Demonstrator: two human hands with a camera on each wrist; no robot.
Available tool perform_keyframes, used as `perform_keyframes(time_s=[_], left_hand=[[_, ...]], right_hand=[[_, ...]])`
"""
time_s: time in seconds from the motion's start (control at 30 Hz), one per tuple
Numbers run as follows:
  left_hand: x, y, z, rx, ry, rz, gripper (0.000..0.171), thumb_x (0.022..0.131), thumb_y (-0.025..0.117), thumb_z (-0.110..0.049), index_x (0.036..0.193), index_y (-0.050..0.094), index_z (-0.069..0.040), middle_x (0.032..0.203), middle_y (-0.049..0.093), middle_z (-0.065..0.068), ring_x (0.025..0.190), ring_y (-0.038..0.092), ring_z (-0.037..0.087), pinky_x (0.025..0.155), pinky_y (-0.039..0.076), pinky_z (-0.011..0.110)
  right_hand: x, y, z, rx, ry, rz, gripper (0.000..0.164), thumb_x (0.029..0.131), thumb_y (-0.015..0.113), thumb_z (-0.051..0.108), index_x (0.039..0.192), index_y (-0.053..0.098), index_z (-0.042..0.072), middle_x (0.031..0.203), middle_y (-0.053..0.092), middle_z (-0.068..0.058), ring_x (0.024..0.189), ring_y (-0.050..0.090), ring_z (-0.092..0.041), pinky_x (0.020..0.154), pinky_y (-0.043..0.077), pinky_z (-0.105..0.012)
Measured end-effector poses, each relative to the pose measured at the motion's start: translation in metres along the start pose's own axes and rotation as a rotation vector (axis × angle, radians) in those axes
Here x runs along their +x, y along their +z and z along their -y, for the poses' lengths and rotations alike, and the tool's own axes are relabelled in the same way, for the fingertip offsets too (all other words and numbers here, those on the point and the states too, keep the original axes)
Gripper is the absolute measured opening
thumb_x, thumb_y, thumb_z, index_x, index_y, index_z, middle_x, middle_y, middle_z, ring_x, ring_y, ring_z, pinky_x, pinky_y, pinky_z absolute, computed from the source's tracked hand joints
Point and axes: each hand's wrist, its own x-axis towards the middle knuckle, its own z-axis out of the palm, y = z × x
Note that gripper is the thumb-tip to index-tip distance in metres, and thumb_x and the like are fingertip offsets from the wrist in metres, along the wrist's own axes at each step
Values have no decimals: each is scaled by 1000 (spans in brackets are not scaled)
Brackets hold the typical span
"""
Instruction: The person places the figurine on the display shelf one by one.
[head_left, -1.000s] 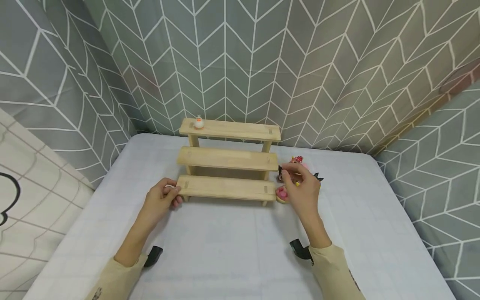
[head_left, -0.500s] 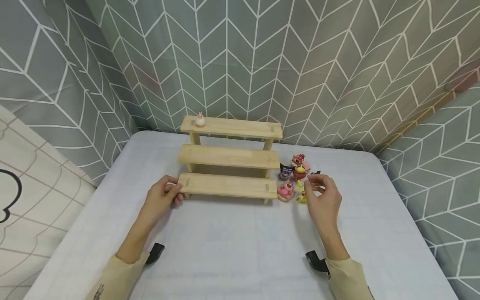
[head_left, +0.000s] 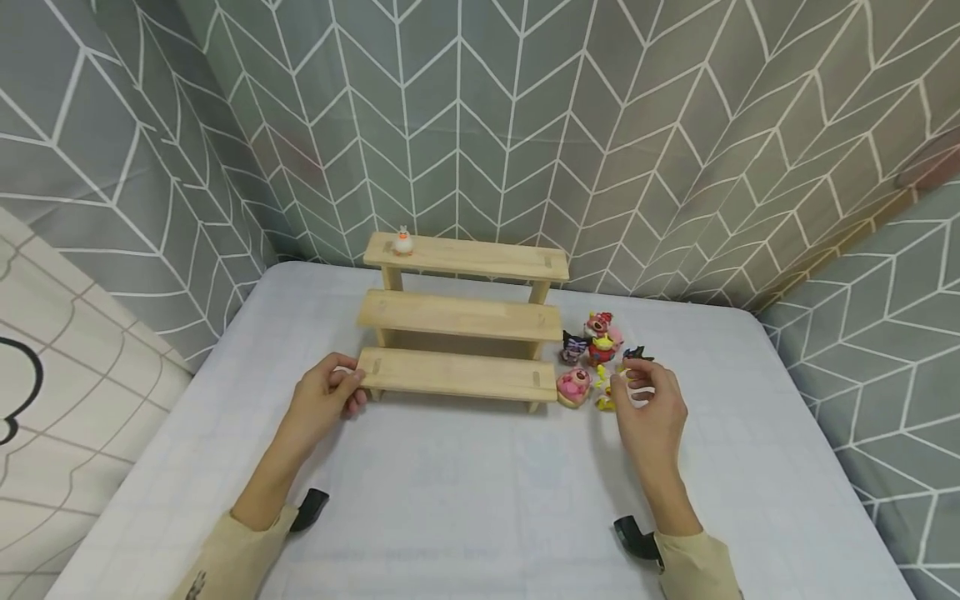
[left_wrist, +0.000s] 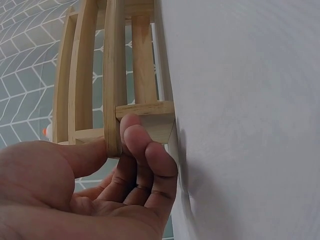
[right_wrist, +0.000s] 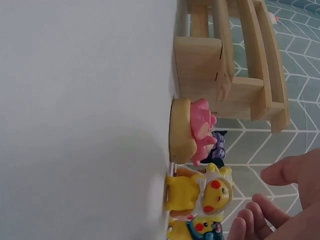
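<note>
A three-step wooden display shelf (head_left: pixel 457 373) stands on the white-covered table. My left hand (head_left: pixel 321 400) pinches the left end of its lowest plank, thumb on top and fingers underneath, as the left wrist view shows. To the right of the shelf, my right hand (head_left: pixel 651 412) hovers beside a cluster of small figurines, holding nothing. In the right wrist view its thumb and fingers are apart. Nearest to it are yellow figurines (right_wrist: pixel 197 192), partly behind the fingers in the head view. A pink figurine on a tan base (head_left: pixel 574 388) sits by the lowest plank's right end.
On the top plank's left end stands a small white figurine (head_left: pixel 403 243). Behind the pink one are a dark purple figurine (head_left: pixel 574 350) and a red-and-yellow one (head_left: pixel 601 348). A patterned curtain (head_left: pixel 480 125) hangs behind the table.
My right hand has moved right, away from the shelf's right end, and several figurines it covered now show. The left hand keeps its hold on the lowest plank.
</note>
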Motion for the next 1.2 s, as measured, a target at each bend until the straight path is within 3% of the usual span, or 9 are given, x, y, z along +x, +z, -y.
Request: perform_keyframes(time_s=[0.5, 0.93, 1.2], left_hand=[[1, -2, 1, 19, 3, 4, 29, 110, 60, -17, 128, 54, 5, 80, 70, 13, 66, 63, 13, 61, 56, 25], [4, 0, 4, 12, 8, 7, 27, 110, 59, -16, 125, 54, 5, 79, 70, 13, 66, 61, 12, 61, 55, 25], [3, -1, 3, 18, 12, 4, 27, 110, 59, -16, 126, 54, 5, 80, 70, 14, 65, 62, 13, 61, 55, 24]], right_hand=[[-7, 0, -12, -22, 142, 56, 28, 91, 81, 13, 116, 72, 5, 111, 68, -10, 97, 67, -27, 76, 46, -9], [-7, -1, -16, -37, 112, 84, 26, 89, 82, 7, 112, 72, 6, 111, 65, -10, 100, 68, -26, 75, 46, -3], [-7, 0, -15, -55, 85, 129, 33, 87, 85, 4, 116, 68, 4, 115, 62, -13, 106, 66, -27, 76, 44, 0]])
